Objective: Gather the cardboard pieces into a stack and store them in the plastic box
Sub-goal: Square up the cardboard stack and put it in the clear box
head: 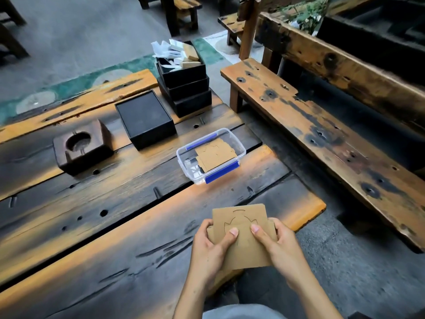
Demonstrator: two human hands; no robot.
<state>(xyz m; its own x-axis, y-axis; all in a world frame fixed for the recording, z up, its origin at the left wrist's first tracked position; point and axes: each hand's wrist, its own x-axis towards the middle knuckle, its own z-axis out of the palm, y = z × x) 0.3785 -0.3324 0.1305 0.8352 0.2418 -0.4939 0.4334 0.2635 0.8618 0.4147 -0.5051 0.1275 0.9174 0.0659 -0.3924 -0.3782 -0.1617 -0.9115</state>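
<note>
cardboard stack [243, 240]: held near the table's front edge, pieces not yet flush
left hand [210, 246]; right hand [277, 244]: both grasp its sides, thumbs on top
step: squaring the stack
next: carry to plastic box [210, 155], which is open and already holds cardboard; lower flat

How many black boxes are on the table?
4. A lone box lies beside the wooden block; behind it, three stacked: top box, full of paper scraps, middle box, bottom box. More may be nested unseen.
</note>
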